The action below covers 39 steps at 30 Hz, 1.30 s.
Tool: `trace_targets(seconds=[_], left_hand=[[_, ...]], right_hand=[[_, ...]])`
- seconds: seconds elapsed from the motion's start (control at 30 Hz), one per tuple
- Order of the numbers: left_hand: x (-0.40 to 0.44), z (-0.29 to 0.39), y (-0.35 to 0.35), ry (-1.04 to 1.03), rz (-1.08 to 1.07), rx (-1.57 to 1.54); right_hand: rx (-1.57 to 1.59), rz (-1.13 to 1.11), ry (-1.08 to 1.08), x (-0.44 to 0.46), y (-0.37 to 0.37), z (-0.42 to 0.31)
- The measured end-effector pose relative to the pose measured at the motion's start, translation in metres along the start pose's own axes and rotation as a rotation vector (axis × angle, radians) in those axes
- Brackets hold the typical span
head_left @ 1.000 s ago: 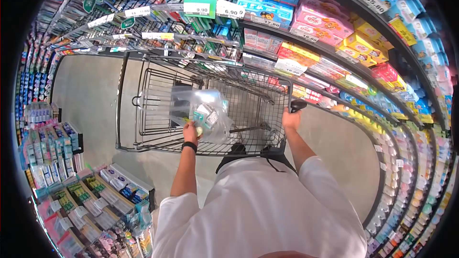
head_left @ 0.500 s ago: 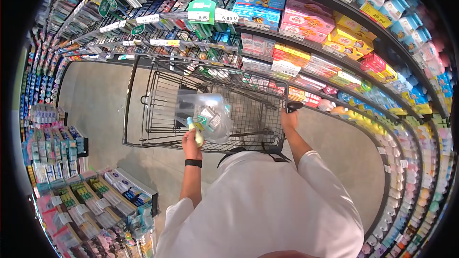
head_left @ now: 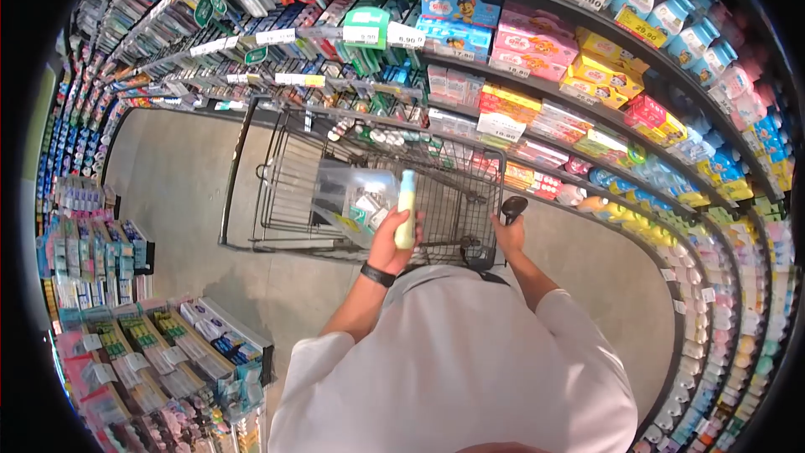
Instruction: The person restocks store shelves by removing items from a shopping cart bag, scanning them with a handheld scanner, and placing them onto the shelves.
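In my left hand (head_left: pixel 392 243) is a slim, pale yellow bottle (head_left: pixel 406 216) with a light blue top, held upright with the fingers wrapped round it. The hand is over the near side of a black wire shopping cart (head_left: pixel 453 231). Beside it, in the cart, lies a clear plastic bag (head_left: pixel 342 180) with small packaged goods (head_left: pixel 369 205), partly hidden by the hand and bottle. My right hand (head_left: pixel 509 233) is closed on a rounded black object (head_left: pixel 513 208) at the cart's right end; whether it belongs to the cart handle I cannot tell.
Stocked shelves curve along the far side, with toothbrush packs (head_left: pixel 277 0), blue boxes (head_left: pixel 457 21) and pink boxes (head_left: pixel 532 42). More shelves (head_left: pixel 713 319) stand at the right. A low display of packaged goods (head_left: pixel 159 352) is at the near left. Grey floor (head_left: pixel 176 176) surrounds the cart.
My left hand has moved right and toward me with the bottle, which has turned more upright. My right hand remains at the cart's right end. The camera view has shifted slightly.
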<state>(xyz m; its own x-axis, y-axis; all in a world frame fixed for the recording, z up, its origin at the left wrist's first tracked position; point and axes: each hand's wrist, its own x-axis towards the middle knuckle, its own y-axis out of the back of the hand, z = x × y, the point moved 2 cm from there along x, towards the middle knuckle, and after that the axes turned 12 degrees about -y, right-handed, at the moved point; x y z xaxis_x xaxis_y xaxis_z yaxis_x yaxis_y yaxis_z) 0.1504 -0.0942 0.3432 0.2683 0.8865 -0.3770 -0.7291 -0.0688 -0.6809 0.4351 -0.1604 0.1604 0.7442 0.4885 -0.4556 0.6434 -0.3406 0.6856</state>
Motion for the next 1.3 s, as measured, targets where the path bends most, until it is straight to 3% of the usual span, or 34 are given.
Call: trace_targets(seconds=[0.2,0.3,0.67,0.9,0.97,1.07,1.3], left_hand=[[0.009,-0.004,-0.022,0.004,-0.074,-0.050],[0.006,-0.001,-0.037,0.024,-0.196,-0.063],[-0.002,0.001,-0.055,0.070,-0.351,-0.224],[-0.001,0.002,-0.059,0.003,-0.270,-0.136],[-0.006,0.011,-0.067,-0.094,-0.285,0.125],[0.002,0.006,-0.062,-0.186,-0.250,0.264],[0.019,0.005,-0.052,-0.077,-0.164,0.018]], right_hand=[[0.045,0.116,0.146,-0.010,0.016,0.002],[0.252,-0.025,0.235,-0.025,0.040,-0.013],[0.315,-0.397,0.398,-0.103,0.111,-0.083],[0.299,-0.519,0.573,-0.153,0.147,-0.118],[0.297,-0.502,0.644,-0.161,0.155,-0.123],[0.269,-0.547,0.663,-0.167,0.160,-0.126],[0.124,-0.601,0.707,-0.168,0.154,-0.123]])
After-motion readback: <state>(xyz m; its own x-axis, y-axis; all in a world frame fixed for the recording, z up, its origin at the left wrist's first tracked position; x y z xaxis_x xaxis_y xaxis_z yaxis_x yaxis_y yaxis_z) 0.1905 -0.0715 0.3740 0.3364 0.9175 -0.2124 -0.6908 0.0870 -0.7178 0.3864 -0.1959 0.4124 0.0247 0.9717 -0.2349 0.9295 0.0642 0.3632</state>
